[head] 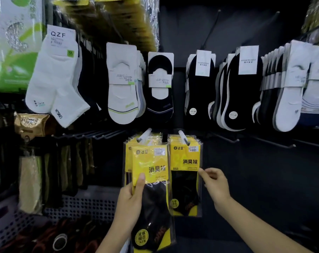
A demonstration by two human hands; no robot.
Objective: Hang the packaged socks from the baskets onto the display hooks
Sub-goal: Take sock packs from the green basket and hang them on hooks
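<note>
My left hand [132,199] grips a yellow-and-black sock pack [152,194] by its left edge, thumb on the yellow card, holding it upright in front of a stack of the same packs on the left hook [145,136]. Whether the pack's top is on that hook I cannot tell. My right hand [214,183] pinches the right edge of the front pack [185,172] hanging on the right hook [184,136]. A grey perforated basket [81,205] with dark sock packs sits at the lower left.
White and black no-show socks [123,84] fill the upper row of hooks. Bare hooks [228,138] stick out to the right of the yellow packs. Dark and olive socks [67,167] hang at the left, beside a gold package [31,125].
</note>
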